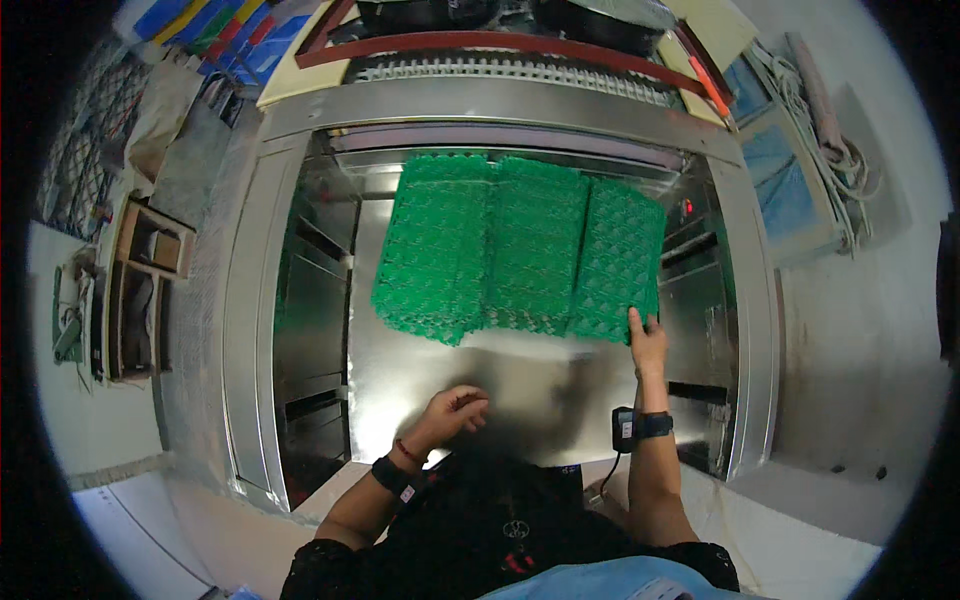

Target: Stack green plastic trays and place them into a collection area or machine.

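Note:
Green lace fabric lies folded in three side-by-side panels on a shiny metal work surface. The near edge of the lace is scalloped and uneven. My right hand grips the near right corner of the right-hand panel, its fingertips partly hidden by the material. Closer to my body, my left hand hovers over the metal with loosely curled fingers, apart from the lace. Nothing shows in it.
A raised metal frame surrounds the work surface, with slotted side walls. Along the far side run a white toothed strip and a dark red bar. Wooden compartments stand at left; a coiled rope hangs at right.

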A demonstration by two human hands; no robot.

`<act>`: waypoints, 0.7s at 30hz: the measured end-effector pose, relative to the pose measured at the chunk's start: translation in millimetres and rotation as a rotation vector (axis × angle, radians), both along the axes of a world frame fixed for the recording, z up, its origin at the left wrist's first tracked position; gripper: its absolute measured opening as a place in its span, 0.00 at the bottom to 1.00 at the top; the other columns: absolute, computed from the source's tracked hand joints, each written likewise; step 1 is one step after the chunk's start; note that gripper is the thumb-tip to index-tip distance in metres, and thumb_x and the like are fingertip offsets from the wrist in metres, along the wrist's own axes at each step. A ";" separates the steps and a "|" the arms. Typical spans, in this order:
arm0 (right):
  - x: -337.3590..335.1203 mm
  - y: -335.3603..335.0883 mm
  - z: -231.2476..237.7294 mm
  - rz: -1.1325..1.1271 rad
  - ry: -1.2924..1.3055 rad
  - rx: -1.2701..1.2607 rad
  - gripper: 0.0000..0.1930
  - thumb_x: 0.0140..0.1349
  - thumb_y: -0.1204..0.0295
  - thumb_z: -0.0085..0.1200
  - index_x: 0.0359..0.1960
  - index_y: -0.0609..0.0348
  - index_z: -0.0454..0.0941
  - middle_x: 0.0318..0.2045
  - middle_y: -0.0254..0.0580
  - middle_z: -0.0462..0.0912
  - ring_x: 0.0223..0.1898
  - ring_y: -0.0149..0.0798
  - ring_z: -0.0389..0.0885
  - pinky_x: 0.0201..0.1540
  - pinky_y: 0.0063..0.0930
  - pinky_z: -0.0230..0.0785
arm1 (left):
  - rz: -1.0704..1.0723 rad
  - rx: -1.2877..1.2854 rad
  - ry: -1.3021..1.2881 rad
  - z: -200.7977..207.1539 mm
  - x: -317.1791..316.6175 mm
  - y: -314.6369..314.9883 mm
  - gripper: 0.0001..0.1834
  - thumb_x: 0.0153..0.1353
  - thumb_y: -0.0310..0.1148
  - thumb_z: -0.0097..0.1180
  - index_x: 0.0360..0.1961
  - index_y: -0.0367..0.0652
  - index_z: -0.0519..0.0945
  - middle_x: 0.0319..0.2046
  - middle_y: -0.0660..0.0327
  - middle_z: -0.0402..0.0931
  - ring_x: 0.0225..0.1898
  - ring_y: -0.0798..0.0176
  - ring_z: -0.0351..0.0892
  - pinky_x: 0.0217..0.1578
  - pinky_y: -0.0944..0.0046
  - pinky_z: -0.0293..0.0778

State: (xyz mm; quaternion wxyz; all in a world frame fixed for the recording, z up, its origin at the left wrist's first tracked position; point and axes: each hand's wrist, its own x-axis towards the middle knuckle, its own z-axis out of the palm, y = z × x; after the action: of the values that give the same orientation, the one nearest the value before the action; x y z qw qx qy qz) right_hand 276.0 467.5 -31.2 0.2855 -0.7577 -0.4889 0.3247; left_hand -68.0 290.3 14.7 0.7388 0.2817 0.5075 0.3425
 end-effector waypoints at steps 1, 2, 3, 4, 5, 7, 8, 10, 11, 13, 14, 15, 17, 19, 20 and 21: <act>-8.0 -9.2 5.4 -0.045 0.122 0.033 0.37 0.56 0.48 0.53 0.53 0.74 0.68 0.45 0.57 0.78 0.49 0.48 0.75 0.50 0.32 0.65 | -0.005 -0.010 -0.004 -4.7 1.8 -0.6 0.13 0.62 0.33 0.53 0.45 0.37 0.74 0.34 0.61 0.78 0.30 0.72 0.76 0.30 0.73 0.73; -14.4 -16.9 12.7 -0.091 0.245 0.068 0.35 0.57 0.50 0.54 0.53 0.73 0.67 0.45 0.55 0.78 0.48 0.47 0.76 0.49 0.31 0.66 | -0.008 -0.020 -0.007 -10.7 4.0 -1.4 0.13 0.62 0.33 0.53 0.45 0.37 0.74 0.34 0.61 0.78 0.30 0.72 0.76 0.29 0.73 0.73; -14.8 -21.5 18.0 -0.143 0.367 0.116 0.34 0.57 0.52 0.55 0.54 0.73 0.67 0.45 0.52 0.78 0.48 0.46 0.76 0.49 0.29 0.66 | -0.019 -0.020 -0.010 -10.3 6.1 2.3 0.13 0.62 0.33 0.53 0.44 0.37 0.74 0.34 0.62 0.78 0.29 0.72 0.75 0.29 0.73 0.73; -0.2 -23.6 9.8 -0.112 0.511 0.098 0.28 0.58 0.56 0.56 0.50 0.69 0.70 0.41 0.44 0.78 0.42 0.42 0.77 0.46 0.30 0.68 | -0.035 -0.011 0.002 -9.4 8.0 4.4 0.13 0.62 0.33 0.53 0.45 0.37 0.73 0.34 0.61 0.78 0.29 0.71 0.76 0.29 0.73 0.73; 4.3 -30.8 7.7 -0.168 0.709 0.045 0.26 0.58 0.56 0.56 0.49 0.66 0.70 0.40 0.44 0.78 0.41 0.40 0.77 0.45 0.32 0.69 | -0.049 -0.002 0.013 -8.3 9.8 6.1 0.14 0.62 0.34 0.53 0.45 0.37 0.73 0.34 0.60 0.77 0.30 0.70 0.76 0.28 0.72 0.73; 1.0 -41.3 10.7 -0.261 1.110 -0.075 0.23 0.58 0.55 0.56 0.46 0.62 0.71 0.38 0.42 0.78 0.38 0.38 0.77 0.43 0.36 0.70 | -0.045 0.002 0.031 -7.5 9.7 7.2 0.15 0.62 0.35 0.53 0.46 0.37 0.73 0.34 0.59 0.78 0.30 0.69 0.77 0.28 0.72 0.73; -3.6 -44.8 10.7 -0.304 1.311 -0.138 0.22 0.57 0.55 0.56 0.45 0.59 0.72 0.36 0.41 0.78 0.37 0.37 0.77 0.43 0.38 0.71 | -0.035 0.000 0.035 -7.9 8.8 6.4 0.15 0.62 0.34 0.53 0.46 0.37 0.72 0.34 0.59 0.78 0.30 0.69 0.77 0.28 0.72 0.73; -20.0 -41.6 12.9 -0.255 1.405 -0.068 0.21 0.57 0.56 0.57 0.45 0.59 0.72 0.36 0.41 0.78 0.36 0.37 0.77 0.42 0.38 0.71 | -0.024 0.012 0.028 -9.5 11.1 5.0 0.15 0.62 0.34 0.53 0.46 0.37 0.73 0.34 0.59 0.78 0.29 0.69 0.77 0.28 0.72 0.73; -31.8 -37.4 13.1 -0.231 1.450 -0.034 0.21 0.57 0.56 0.57 0.44 0.59 0.72 0.35 0.41 0.77 0.35 0.38 0.77 0.42 0.38 0.71 | -0.019 0.023 0.022 -12.5 12.1 3.1 0.14 0.62 0.34 0.53 0.45 0.37 0.73 0.33 0.58 0.78 0.29 0.69 0.77 0.28 0.72 0.73; -36.6 -27.3 14.3 -0.366 1.432 -0.100 0.18 0.57 0.63 0.58 0.45 0.57 0.71 0.37 0.40 0.78 0.35 0.39 0.77 0.42 0.40 0.73 | 0.001 0.043 0.016 -14.4 12.6 1.2 0.14 0.62 0.34 0.53 0.44 0.36 0.73 0.33 0.58 0.78 0.29 0.69 0.78 0.28 0.71 0.73; -18.0 -22.6 -6.5 -0.370 1.432 -0.161 0.17 0.57 0.65 0.58 0.46 0.57 0.71 0.38 0.40 0.78 0.36 0.40 0.77 0.42 0.40 0.73 | 0.005 0.050 0.009 -13.7 15.4 0.2 0.14 0.62 0.34 0.52 0.44 0.36 0.74 0.33 0.58 0.78 0.29 0.68 0.78 0.28 0.71 0.73; -20.2 -21.4 -3.7 -0.379 1.427 -0.179 0.17 0.57 0.67 0.59 0.46 0.56 0.71 0.39 0.40 0.78 0.37 0.41 0.77 0.43 0.41 0.73 | 0.023 0.050 0.006 -12.9 16.4 -3.1 0.13 0.62 0.34 0.52 0.43 0.36 0.74 0.33 0.58 0.78 0.29 0.68 0.78 0.28 0.71 0.73; -27.2 -22.8 0.9 -0.412 1.415 -0.152 0.18 0.56 0.70 0.59 0.47 0.56 0.70 0.41 0.40 0.77 0.40 0.42 0.77 0.44 0.42 0.73 | 0.029 0.022 0.041 -11.8 16.9 -7.6 0.12 0.62 0.34 0.52 0.42 0.36 0.75 0.32 0.59 0.78 0.29 0.68 0.78 0.28 0.72 0.73; -33.6 -21.8 10.9 -0.420 1.426 -0.115 0.19 0.55 0.71 0.60 0.47 0.55 0.70 0.43 0.40 0.77 0.42 0.43 0.76 0.46 0.44 0.73 | 0.035 0.005 0.054 -13.4 18.2 -12.6 0.12 0.62 0.34 0.52 0.41 0.37 0.75 0.32 0.59 0.78 0.29 0.69 0.78 0.28 0.72 0.73; -34.1 -21.4 12.2 -0.409 1.449 -0.126 0.19 0.54 0.71 0.61 0.47 0.55 0.70 0.44 0.40 0.76 0.43 0.44 0.76 0.46 0.44 0.72 | 0.037 -0.003 0.052 -16.7 18.6 -17.5 0.11 0.62 0.34 0.52 0.41 0.37 0.75 0.32 0.59 0.78 0.29 0.69 0.77 0.28 0.72 0.73; -34.8 -20.5 15.4 -0.397 1.471 -0.134 0.19 0.54 0.71 0.61 0.47 0.55 0.70 0.45 0.40 0.76 0.44 0.44 0.76 0.47 0.45 0.72 | 0.037 -0.009 0.049 -16.6 19.6 -20.0 0.11 0.62 0.34 0.52 0.41 0.38 0.76 0.32 0.59 0.78 0.29 0.69 0.77 0.28 0.72 0.73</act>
State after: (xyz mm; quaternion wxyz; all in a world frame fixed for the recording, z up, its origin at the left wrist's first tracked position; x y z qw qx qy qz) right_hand 241.2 447.0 -15.8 0.5440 -0.4354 -0.0069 0.7172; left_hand -48.4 270.3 -1.9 0.7208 0.2773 0.5323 0.3467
